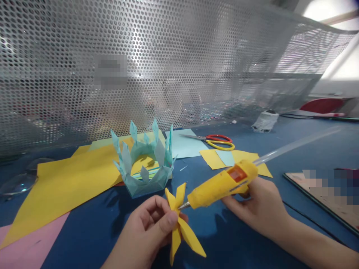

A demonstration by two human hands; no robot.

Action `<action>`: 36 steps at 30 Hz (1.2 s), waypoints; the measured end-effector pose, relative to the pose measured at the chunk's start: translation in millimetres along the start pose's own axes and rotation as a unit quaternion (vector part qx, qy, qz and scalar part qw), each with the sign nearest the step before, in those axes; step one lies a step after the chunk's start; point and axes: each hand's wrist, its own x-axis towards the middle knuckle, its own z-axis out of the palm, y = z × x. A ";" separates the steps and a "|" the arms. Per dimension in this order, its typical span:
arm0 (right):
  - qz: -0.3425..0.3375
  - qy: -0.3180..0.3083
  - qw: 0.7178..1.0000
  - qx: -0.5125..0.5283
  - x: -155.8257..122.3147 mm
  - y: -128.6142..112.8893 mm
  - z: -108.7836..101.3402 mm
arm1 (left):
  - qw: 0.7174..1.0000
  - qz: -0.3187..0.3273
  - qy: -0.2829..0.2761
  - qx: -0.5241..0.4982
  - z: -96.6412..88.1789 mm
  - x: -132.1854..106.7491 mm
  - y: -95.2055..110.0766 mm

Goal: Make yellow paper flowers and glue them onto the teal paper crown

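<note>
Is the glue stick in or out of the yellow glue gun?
Partly in: the clear glue stick juts from the rear of the yellow glue gun in the right hand.

L grip (150, 226): ylw paper star (187, 233); R grip (263, 207): glue gun (214, 189).

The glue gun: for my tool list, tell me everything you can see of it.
The glue gun has a yellow, plastic-looking body, a reddish patch on its side, a pointed metallic nozzle and a long translucent stick jutting from its back. The right hand grips it above the blue table, hiding much of its lower part. It slants down leftward, its nozzle at the yellow folded piece in the left hand; contact is unclear.
</note>
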 end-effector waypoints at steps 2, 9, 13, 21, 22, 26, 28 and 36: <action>-0.013 0.006 1.000 -0.007 0.9 -0.1 -0.7 | 1.000 -0.003 -0.005 -0.001 -1.1 0.9 -0.5; -0.027 0.027 0.999 -0.037 0.9 0.3 -1.2 | 1.000 -0.006 0.000 -0.002 1.3 -0.9 2.2; -0.015 0.046 0.997 -0.062 3.7 1.2 -1.0 | 1.000 -0.013 0.003 0.001 4.8 -2.8 5.4; -0.004 0.073 0.993 -0.088 4.8 4.5 0.5 | 1.000 -0.014 0.002 0.013 5.3 -3.4 6.2; -0.007 0.074 0.993 -0.088 4.7 4.7 0.2 | 1.000 -0.014 0.001 0.014 5.0 -3.3 6.0; -0.039 0.073 0.992 -0.096 4.4 5.6 -1.2 | 1.000 -0.012 0.000 0.013 2.8 -1.4 4.1; -0.066 0.067 0.991 -0.098 3.5 6.1 -1.7 | 1.000 -0.009 -0.004 0.009 1.7 -0.3 2.9; -0.122 0.048 0.986 -0.102 -1.7 6.5 -2.7 | 1.000 -0.009 0.003 0.006 4.9 -3.1 4.8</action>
